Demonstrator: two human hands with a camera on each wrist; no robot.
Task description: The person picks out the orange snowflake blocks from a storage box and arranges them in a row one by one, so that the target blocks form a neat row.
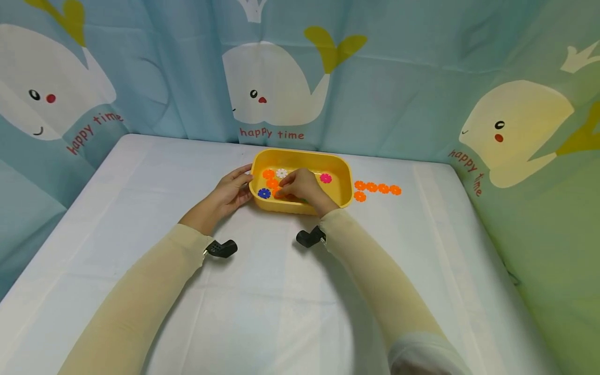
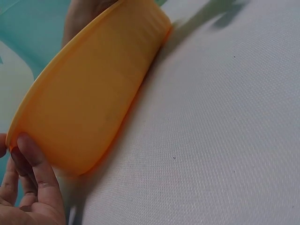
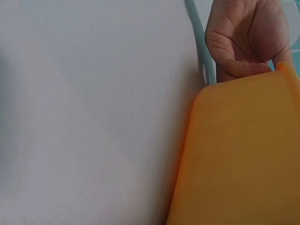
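A yellow plastic basin [image 1: 300, 207] stands near the back of the table. My left hand [image 1: 228, 192] grips its left rim; in the left wrist view the thumb of that left hand [image 2: 37, 187] lies against the outer wall. My right hand [image 1: 302, 185] reaches inside, fingers curled and tips at an orange flower-shaped disc [image 1: 277, 194], which it appears to pinch. Close by lie other orange discs [image 1: 269, 174], a white disc [image 1: 281, 173] and a blue disc [image 1: 264, 194]. A pink disc [image 1: 325, 178] is at the right. The right hand partly covers a green bit beneath it.
To the right of the basin, several orange discs [image 1: 383, 188] lie in a row on the white tablecloth [image 1: 262, 312], with one more orange disc [image 1: 360, 196] below the row's left end. A blue whale-print curtain [image 1: 398, 104] hangs behind the table.
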